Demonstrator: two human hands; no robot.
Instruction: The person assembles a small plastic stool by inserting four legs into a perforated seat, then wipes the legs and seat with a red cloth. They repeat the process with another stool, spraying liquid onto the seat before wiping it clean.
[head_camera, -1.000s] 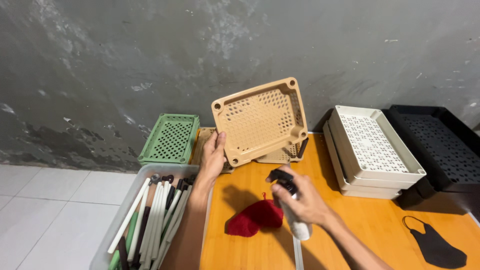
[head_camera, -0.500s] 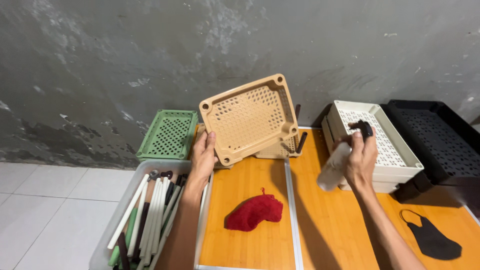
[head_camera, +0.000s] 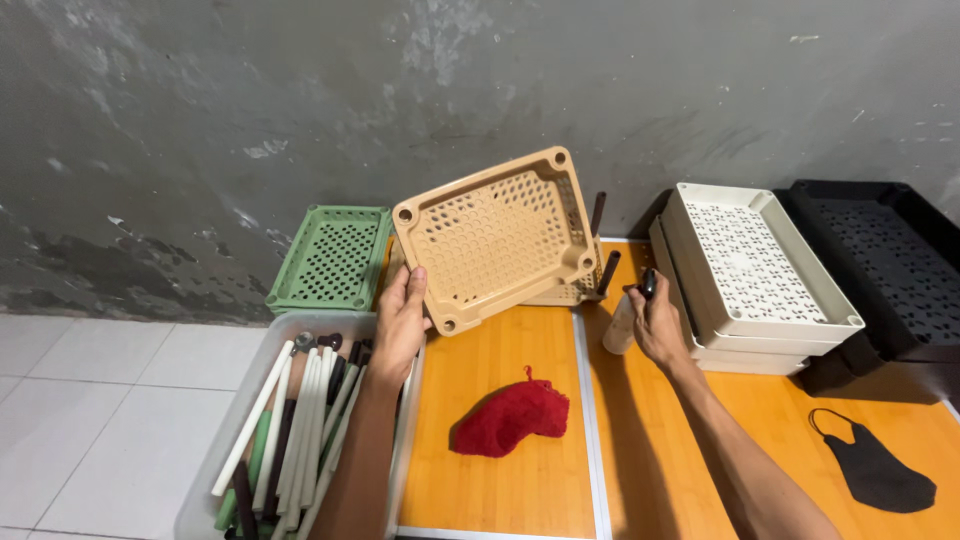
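Left hand (head_camera: 400, 325) clamped on lower corner of tan perforated plastic tray (head_camera: 495, 238), tilted up above orange wooden bench (head_camera: 500, 480). Right hand (head_camera: 658, 325) wrapped around pale spray bottle with black nozzle (head_camera: 628, 315), just beside stacked white trays (head_camera: 750, 265). Red cloth (head_camera: 510, 418) lies between the arms.

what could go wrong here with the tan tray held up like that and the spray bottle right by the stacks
1. The left hand grips the tilted tan tray by one corner only; it could slip and drop onto the red cloth.
2. The right hand holds the spray bottle close beside the white trays; it might bump them or wet the orange table.
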